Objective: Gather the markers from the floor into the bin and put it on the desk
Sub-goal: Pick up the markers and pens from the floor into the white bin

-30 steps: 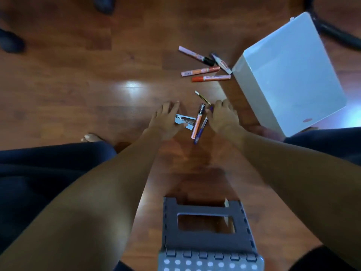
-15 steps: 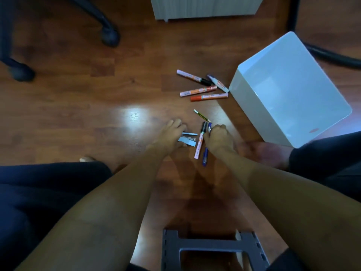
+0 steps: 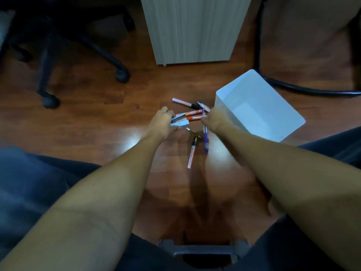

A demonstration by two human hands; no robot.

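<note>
Several markers lie on the wooden floor: a pink one with a black cap (image 3: pixel 182 102), a white one (image 3: pixel 203 106), two orange-red ones (image 3: pixel 192 115) and an orange one with a black cap (image 3: pixel 192 153) nearer me. The white bin (image 3: pixel 273 122) stands open just right of them. My left hand (image 3: pixel 163 122) is closed on a grey stapler (image 3: pixel 177 124) and a dark marker beside the orange-red pair. My right hand (image 3: pixel 214 119) is next to the bin's left wall, its fingers pinching a blue pen (image 3: pixel 205 140).
A thin green pencil (image 3: pixel 192 132) lies between my hands. A grey cabinet (image 3: pixel 193 30) stands behind the markers. Chair casters (image 3: pixel 122 75) are at the left, a black cable (image 3: pixel 293 89) behind the bin, and a grey step stool (image 3: pixel 203 249) between my knees.
Both hands moved away from me toward the far marker group. The left hand closed on the stapler and carried it along; the right took hold of the blue pen. The view tilted up.
</note>
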